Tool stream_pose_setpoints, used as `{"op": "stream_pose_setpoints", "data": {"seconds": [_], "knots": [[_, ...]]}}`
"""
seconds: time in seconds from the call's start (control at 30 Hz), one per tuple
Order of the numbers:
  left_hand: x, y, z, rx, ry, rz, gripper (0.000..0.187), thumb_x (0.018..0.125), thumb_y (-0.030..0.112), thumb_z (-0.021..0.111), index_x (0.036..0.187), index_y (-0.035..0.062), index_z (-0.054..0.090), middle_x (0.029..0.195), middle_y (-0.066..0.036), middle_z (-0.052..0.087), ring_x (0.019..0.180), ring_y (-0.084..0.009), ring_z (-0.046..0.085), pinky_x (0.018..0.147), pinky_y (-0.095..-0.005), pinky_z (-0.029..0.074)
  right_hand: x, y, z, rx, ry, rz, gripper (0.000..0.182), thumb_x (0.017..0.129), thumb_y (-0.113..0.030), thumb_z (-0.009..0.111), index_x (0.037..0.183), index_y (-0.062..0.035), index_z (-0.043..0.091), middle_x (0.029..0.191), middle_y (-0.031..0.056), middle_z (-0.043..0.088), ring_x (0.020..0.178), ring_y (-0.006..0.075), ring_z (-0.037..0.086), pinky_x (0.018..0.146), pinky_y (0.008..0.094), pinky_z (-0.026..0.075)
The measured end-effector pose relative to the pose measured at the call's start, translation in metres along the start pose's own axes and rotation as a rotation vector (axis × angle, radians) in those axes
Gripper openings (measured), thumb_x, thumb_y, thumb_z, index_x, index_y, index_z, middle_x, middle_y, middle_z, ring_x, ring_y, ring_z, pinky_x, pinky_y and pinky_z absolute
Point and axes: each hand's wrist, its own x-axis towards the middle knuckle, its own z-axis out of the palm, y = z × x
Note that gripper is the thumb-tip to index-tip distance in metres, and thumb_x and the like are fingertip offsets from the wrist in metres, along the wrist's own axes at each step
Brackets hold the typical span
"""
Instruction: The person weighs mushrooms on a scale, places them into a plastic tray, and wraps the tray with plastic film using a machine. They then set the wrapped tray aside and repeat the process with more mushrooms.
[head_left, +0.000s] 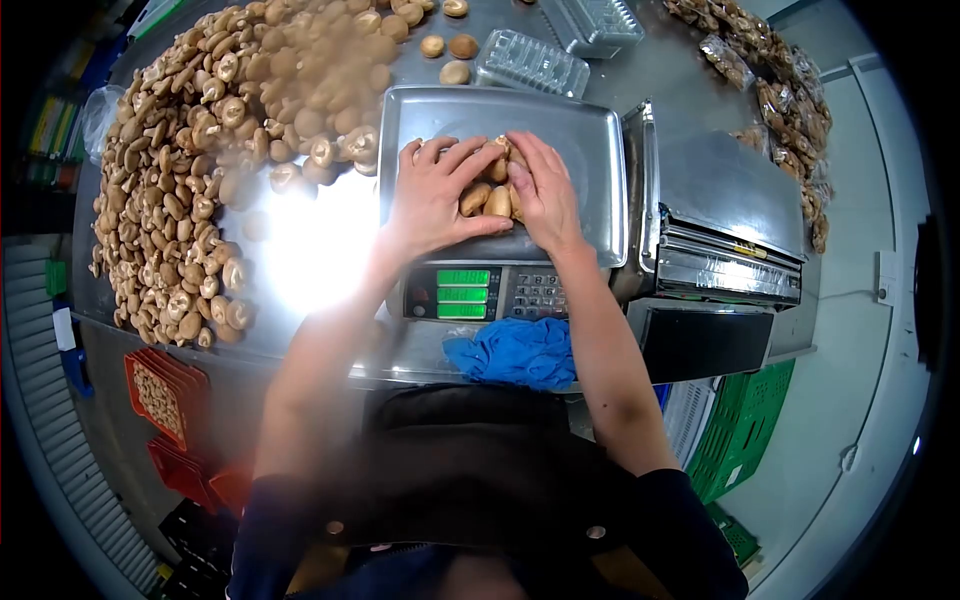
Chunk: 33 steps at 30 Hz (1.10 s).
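Several brown mushrooms (490, 198) sit bunched on the steel pan of a weighing scale (595, 180). My left hand (440, 195) curves over them from the left, its fingers across their far side and its thumb along the near side. From the right, my right hand (545, 195) presses against the same bunch with its fingers bent. Whether a clear tray lies under the mushrooms is hidden by my hands. Green digits glow on the scale's display (463, 293), beside its keypad (538, 292). A crumpled blue cloth (515, 352) lies just in front.
A large heap of loose mushrooms (180, 190) covers the table's left side. Clear plastic trays (533, 62) stand behind the scale. To the right is a wrapping machine (725, 220), with packed mushrooms (790, 110) beyond. Red baskets (160, 400) and green crates (745, 430) are below.
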Motion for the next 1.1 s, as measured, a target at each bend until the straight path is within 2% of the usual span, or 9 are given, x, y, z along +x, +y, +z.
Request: {"op": "stream_pose_setpoints", "data": {"seconds": [0.13, 0.27, 0.3, 0.4, 0.53, 0.67, 0.83, 0.97, 1.1], "knots": [[0.001, 0.001, -0.007, -0.041, -0.042, 0.0, 0.087, 0.067, 0.07, 0.066, 0.136, 0.0203, 0.048, 0.135, -0.007, 0.051, 0.121, -0.0323, 0.046, 0.102, -0.0549, 0.028, -0.001, 0.013, 0.0, 0.072, -0.028, 0.012, 0.05, 0.096, -0.039, 0.048, 0.132, -0.0043, 0.05, 0.138, 0.0184, 0.046, 0.129, 0.0363, 0.043, 0.108, 0.0404, 0.032], [-0.003, 0.001, -0.027, -0.15, 0.123, -0.074, 0.084, 0.07, 0.06, 0.069, 0.139, 0.0165, 0.045, 0.136, -0.013, 0.049, 0.129, -0.0362, 0.041, 0.107, -0.0549, 0.025, 0.007, 0.015, -0.018, 0.533, 0.038, 0.255, 0.053, 0.096, -0.039, 0.053, 0.136, -0.0056, 0.048, 0.138, 0.0173, 0.046, 0.127, 0.0321, 0.046, 0.106, 0.0389, 0.036], [-0.007, 0.001, -0.035, -0.238, 0.188, -0.109, 0.083, 0.071, 0.056, 0.07, 0.139, 0.0155, 0.044, 0.136, -0.014, 0.049, 0.13, -0.0367, 0.039, 0.108, -0.054, 0.024, 0.011, 0.009, -0.029, 0.46, 0.027, 0.349, 0.052, 0.09, -0.033, 0.061, 0.134, -0.0056, 0.051, 0.133, 0.0173, 0.051, 0.124, 0.0317, 0.05, 0.103, 0.0374, 0.039], [-0.028, -0.001, -0.039, -0.448, 0.24, -0.315, 0.074, 0.071, 0.03, 0.074, 0.135, 0.006, 0.046, 0.136, -0.017, 0.049, 0.128, -0.0354, 0.044, 0.106, -0.0434, 0.034, 0.025, 0.004, -0.043, -0.148, -0.159, 0.134, 0.047, 0.085, -0.028, 0.065, 0.126, -0.0047, 0.058, 0.121, 0.0167, 0.06, 0.117, 0.0311, 0.055, 0.1, 0.0363, 0.043], [-0.05, 0.018, -0.049, -0.612, 0.31, -0.468, 0.054, 0.085, 0.028, 0.064, 0.13, 0.0019, 0.051, 0.127, -0.014, 0.059, 0.121, -0.0252, 0.052, 0.107, -0.0399, 0.035, 0.036, -0.001, -0.046, -0.096, -0.26, 0.074, 0.039, 0.082, -0.021, 0.066, 0.117, -0.004, 0.064, 0.104, 0.0145, 0.068, 0.104, 0.0287, 0.063, 0.093, 0.0364, 0.048], [-0.062, 0.043, -0.068, -0.94, 0.453, -0.639, 0.035, 0.092, 0.014, 0.058, 0.124, 0.001, 0.053, 0.118, -0.012, 0.063, 0.114, -0.0186, 0.056, 0.1, -0.0344, 0.042, 0.033, 0.015, -0.046, 0.382, 0.089, 0.243, 0.033, 0.085, -0.01, 0.064, 0.118, -0.0067, 0.064, 0.103, 0.0119, 0.069, 0.095, 0.0185, 0.066, 0.083, 0.0319, 0.053], [-0.064, 0.045, -0.05, -1.045, 0.426, -0.634, 0.03, 0.093, 0.01, 0.059, 0.121, 0.0003, 0.054, 0.109, -0.01, 0.066, 0.102, -0.0159, 0.062, 0.09, -0.0283, 0.048, 0.021, 0.005, -0.033, -0.327, -0.08, -0.142, 0.042, 0.079, -0.019, 0.074, 0.118, -0.0065, 0.064, 0.105, 0.0121, 0.069, 0.094, 0.0244, 0.067, 0.085, 0.0332, 0.052], [-0.067, 0.047, -0.043, -1.076, 0.347, -0.64, 0.032, 0.093, 0.012, 0.06, 0.122, -0.0002, 0.053, 0.108, -0.011, 0.066, 0.101, -0.018, 0.064, 0.087, -0.0286, 0.049, 0.031, 0.007, -0.035, 0.043, -0.174, 0.189, 0.041, 0.078, -0.02, 0.075, 0.115, -0.0035, 0.066, 0.106, 0.0141, 0.07, 0.095, 0.0234, 0.067, 0.088, 0.032, 0.051], [-0.07, 0.055, -0.054, -1.202, 0.31, -0.753, 0.036, 0.094, 0.018, 0.059, 0.124, -0.001, 0.051, 0.107, -0.012, 0.066, 0.099, -0.0218, 0.065, 0.085, -0.0321, 0.052, 0.021, 0.003, -0.05, 0.425, 0.164, 0.433, 0.039, 0.082, -0.016, 0.073, 0.115, 0.0023, 0.063, 0.108, 0.0131, 0.068, 0.098, 0.0158, 0.065, 0.088, 0.0284, 0.051]]}}
